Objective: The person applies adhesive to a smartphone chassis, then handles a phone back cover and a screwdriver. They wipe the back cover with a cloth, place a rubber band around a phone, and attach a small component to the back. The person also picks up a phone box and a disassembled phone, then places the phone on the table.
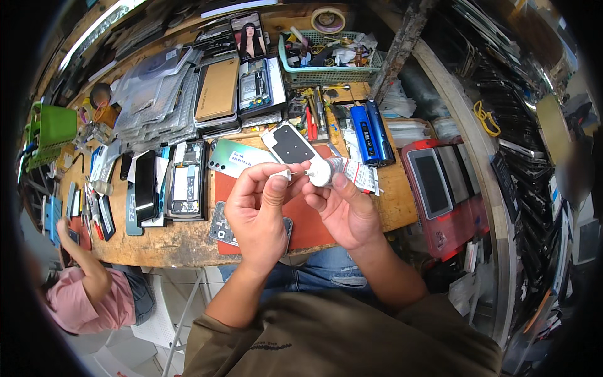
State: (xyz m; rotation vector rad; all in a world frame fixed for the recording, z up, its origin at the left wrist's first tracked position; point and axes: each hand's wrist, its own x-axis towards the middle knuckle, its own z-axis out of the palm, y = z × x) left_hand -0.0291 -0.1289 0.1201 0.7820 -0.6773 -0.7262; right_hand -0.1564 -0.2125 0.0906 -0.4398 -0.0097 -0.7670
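The wooden workbench (157, 242) is crowded along its back and left side, so the work is best kept over its near edge, where an orange-red mat (306, 221) is spread. The right hand (348, 217) is raised above the mat with its fingers closed, and the left hand (257, 210) is held level with it, thumb and forefinger pinched together. A pale green phone back panel (242, 156) is laid behind the hands, and a phone frame (221, 226) is partly covered by the left hand; both should be kept clear of any drip. The printed tube (356, 174) is gripped in the right hand, at chest side of the panels, with its white nozzle end (321, 171) turned to the left. It should be held lightly, as contents could be forced out by a hard squeeze. The small white cap (282, 174) is pinched in the left hand, and from it a thin pin (295, 173) is pointed toward the nozzle. Whether the tip is seated or just apart cannot be told. The pin should be kept in line with the opening, and bending should be avoided
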